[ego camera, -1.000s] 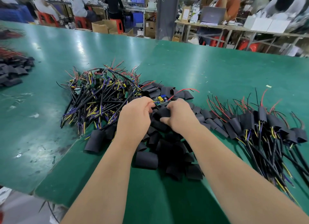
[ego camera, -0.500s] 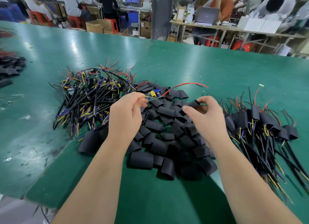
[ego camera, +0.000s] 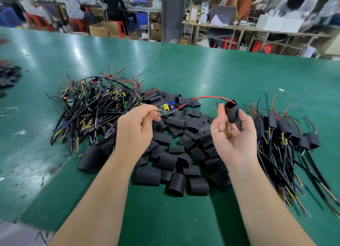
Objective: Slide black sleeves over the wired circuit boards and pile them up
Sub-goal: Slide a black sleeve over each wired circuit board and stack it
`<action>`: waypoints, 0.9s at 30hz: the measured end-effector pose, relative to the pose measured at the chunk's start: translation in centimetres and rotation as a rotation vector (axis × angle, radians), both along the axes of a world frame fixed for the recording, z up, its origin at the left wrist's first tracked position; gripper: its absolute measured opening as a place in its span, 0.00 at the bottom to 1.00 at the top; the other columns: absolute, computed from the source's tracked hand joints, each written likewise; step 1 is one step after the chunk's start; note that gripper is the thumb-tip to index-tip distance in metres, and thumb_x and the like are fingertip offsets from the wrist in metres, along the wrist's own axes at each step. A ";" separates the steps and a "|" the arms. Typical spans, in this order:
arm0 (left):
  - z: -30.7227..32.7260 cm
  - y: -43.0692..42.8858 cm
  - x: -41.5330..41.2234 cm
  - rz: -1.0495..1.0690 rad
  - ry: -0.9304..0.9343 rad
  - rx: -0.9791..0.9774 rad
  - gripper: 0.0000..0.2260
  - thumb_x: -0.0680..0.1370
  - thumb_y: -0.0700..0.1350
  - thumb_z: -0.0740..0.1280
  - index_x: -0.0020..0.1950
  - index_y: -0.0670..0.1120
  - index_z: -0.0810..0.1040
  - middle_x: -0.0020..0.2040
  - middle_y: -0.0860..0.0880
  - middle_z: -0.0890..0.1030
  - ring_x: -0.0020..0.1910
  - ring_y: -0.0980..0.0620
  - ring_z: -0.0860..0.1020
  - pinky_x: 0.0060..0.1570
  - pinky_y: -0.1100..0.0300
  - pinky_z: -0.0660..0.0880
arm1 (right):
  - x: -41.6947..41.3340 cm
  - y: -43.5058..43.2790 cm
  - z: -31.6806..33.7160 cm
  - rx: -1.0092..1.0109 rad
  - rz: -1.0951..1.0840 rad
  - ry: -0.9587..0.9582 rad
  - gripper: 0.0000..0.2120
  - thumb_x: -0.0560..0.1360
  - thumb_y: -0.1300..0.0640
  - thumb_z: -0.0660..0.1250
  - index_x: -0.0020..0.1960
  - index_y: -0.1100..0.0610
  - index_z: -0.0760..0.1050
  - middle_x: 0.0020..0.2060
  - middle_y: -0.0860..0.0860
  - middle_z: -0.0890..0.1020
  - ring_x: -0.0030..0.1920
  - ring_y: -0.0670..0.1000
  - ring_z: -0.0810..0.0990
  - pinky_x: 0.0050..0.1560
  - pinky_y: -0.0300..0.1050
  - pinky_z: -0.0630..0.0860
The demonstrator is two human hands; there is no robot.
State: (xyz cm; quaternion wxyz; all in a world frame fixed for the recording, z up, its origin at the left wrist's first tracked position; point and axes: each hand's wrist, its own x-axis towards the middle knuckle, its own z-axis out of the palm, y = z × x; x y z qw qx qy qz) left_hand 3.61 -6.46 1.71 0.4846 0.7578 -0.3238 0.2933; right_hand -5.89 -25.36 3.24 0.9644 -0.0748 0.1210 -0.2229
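Here the left hand (ego camera: 135, 125) pinches a circuit board (ego camera: 166, 108) in its fingers while the right hand (ego camera: 231, 133) fingers hold a black sleeve (ego camera: 232, 112) threaded by its red wire (ego camera: 200, 98).

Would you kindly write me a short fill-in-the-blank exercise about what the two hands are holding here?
1. The left hand pinches a board; the wire leaving it is ____.
2. The right hand holds a sleeve coloured ____.
3. Loose sleeves lie on a ____ table.
Missing words: red; black; green.
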 end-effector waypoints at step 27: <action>-0.5 -1.3 -1.1 -0.066 -0.023 0.157 0.06 0.77 0.38 0.65 0.47 0.40 0.82 0.39 0.51 0.82 0.41 0.56 0.78 0.46 0.68 0.73 | 0.8 1.9 -0.4 -0.618 0.105 0.123 0.10 0.65 0.59 0.70 0.45 0.57 0.73 0.42 0.55 0.81 0.41 0.49 0.81 0.41 0.37 0.77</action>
